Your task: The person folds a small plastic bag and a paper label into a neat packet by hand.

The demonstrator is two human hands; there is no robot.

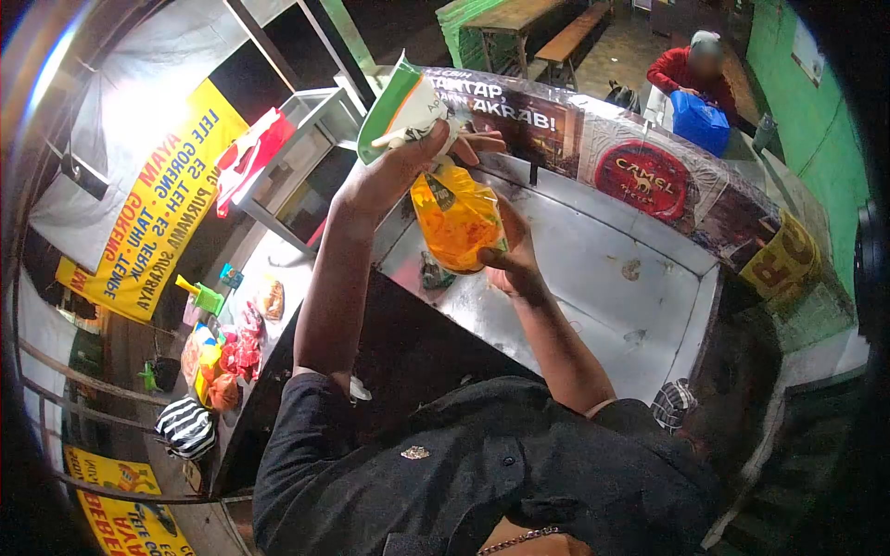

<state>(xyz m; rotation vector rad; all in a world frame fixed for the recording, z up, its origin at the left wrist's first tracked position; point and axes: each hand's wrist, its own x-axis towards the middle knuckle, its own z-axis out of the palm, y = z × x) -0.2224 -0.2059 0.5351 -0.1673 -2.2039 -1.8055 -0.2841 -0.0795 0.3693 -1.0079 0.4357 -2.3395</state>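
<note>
Raised in front of me, my left hand (403, 157) grips a green and white plastic packet (403, 102) at its lower end, with some fingers stretched to the right. Directly below hangs a yellow plastic bag (454, 218) with orange contents and a dark label. My right hand (513, 255) holds this bag from its lower right side, thumb pressed against the front. Whether the packet and the bag are one piece I cannot tell. Both are held up over the metal tray counter.
A white metal tray counter (603, 278) with a raised edge spans the middle. On the left side table lie red bags (243, 347) and a striped black and white bundle (185, 426). A glass case (297, 176) stands behind. A person (686, 74) in red sits beyond the counter by a blue bag (701, 122).
</note>
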